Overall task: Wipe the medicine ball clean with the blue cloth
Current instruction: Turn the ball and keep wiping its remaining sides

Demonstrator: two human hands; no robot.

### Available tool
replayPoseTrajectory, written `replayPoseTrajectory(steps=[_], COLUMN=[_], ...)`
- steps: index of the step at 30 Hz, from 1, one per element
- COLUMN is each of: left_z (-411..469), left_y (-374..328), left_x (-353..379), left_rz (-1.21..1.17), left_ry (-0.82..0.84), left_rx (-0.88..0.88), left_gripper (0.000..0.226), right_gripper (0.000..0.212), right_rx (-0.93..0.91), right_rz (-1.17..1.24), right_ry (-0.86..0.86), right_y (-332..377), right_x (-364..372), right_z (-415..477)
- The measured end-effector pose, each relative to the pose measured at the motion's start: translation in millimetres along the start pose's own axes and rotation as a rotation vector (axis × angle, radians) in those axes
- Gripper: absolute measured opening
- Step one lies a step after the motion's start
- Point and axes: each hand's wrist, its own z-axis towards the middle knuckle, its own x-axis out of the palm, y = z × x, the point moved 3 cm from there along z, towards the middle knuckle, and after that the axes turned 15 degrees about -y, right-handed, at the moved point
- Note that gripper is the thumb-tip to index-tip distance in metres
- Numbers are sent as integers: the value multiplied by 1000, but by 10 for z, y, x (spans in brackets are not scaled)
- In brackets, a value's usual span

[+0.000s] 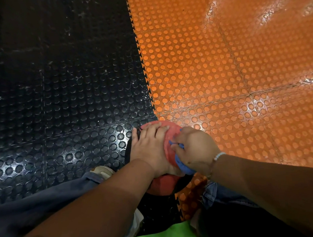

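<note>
So the floor here is that studded interlocking rubber tile, black tiles (pixel 58 106) on the left and glossy orange tiles (pixel 231 66) on the right, with the jigsaw seam (pixel 143 63) running down between them and glare on the orange side. The red medicine ball (pixel 168 134) sits right on that seam, down low between the person's jeans-covered legs (pixel 46 200). Left hand (pixel 150 146) lies flat on top with fingers spread, and the right hand (pixel 195 149) is bunched tight around the blue cloth (pixel 183 165), pressing it on the ball's right side.
</note>
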Motion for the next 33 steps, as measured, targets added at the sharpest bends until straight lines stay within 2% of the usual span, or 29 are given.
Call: replayPoseTrajectory(steps=[2,6,7,10,13,17,18,20,24,25,29,31,33], left_z=[17,90,102,121,141,111,90,67,80,85,144,177,166], left_y=[-4,-20,-18,-16,-26,-67,-73,-53,-40,-50,-15,67,126], left_x=[2,-4,-7,-4,-11,12,22,20,18,17,-10,-37,-38], left_rz=[-5,-33,-38,-31,-45,-5,6,24,-13,-18,-112,-157,-98], left_ry=[-2,-13,-13,3,-7,5,0,1,-9,-7,32,34,26], left_rx=[-6,-58,-70,-74,-55,-24,-13,8,7,7,3,-29,-50], left_gripper=[134,135,135,133,127,134,134,133,133,133,127,125,133], right_gripper=[27,24,23,26,22,21,22,22,26,24,15,17,19], right_rx=[21,368,388,214,123,353,355,259,-76,-67,297,328,270], right_rz=[34,182,176,50,101,74,45,14,122,148,217,206,160], right_ry=[-32,-118,-116,-93,-44,-32,-29,-35,-41,-44,-58,-48,-53], right_y=[-34,-215,-200,-63,-46,-380,-413,-371,-83,-101,-420,-473,-374], right_x=[-11,-15,-5,17,-32,-24,-10,9,-63,-61,-34,-22,-48], right_z=[46,339,367,265,160,428,446,368,29,43,311,346,275])
